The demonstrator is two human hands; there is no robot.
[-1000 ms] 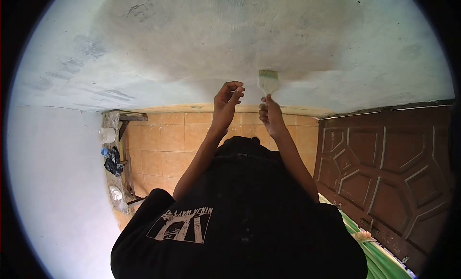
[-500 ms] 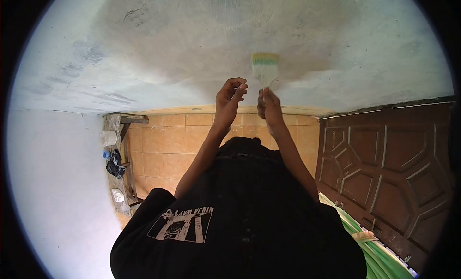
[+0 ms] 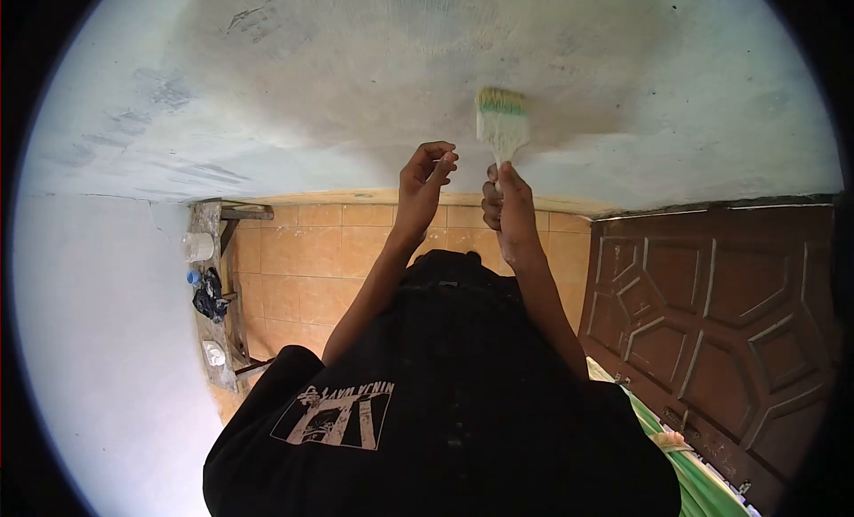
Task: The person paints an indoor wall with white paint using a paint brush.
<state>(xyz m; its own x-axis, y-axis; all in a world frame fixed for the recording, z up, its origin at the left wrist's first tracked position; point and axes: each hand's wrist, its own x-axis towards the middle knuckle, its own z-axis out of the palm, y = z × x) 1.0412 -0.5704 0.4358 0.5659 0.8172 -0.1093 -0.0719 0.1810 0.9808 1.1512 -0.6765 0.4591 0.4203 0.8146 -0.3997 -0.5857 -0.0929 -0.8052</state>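
My right hand (image 3: 510,206) is closed around the handle of a flat paintbrush (image 3: 503,130). The brush points up the picture; its pale, stained body ends in yellowish and green bristles, which lie against the wall (image 3: 356,90). That wall is pale and patchy, with a darker, damp-looking area around the bristles. Left of the brush, my left hand (image 3: 423,186) is raised near the wall. Its fingers are loosely curled, thumb a little apart from them, and I see nothing held there.
At left, a worn wooden bench (image 3: 206,222) carries a whitish tub (image 3: 197,247), a black plastic bag (image 3: 210,296) and a small white item (image 3: 213,353). Orange tiles (image 3: 311,250) cover the floor. A brown panelled door (image 3: 703,295) and green cloth (image 3: 712,481) are at right.
The brush and my right hand have shifted slightly right, and the bristles look sharper now. My left hand has stayed nearly in place.
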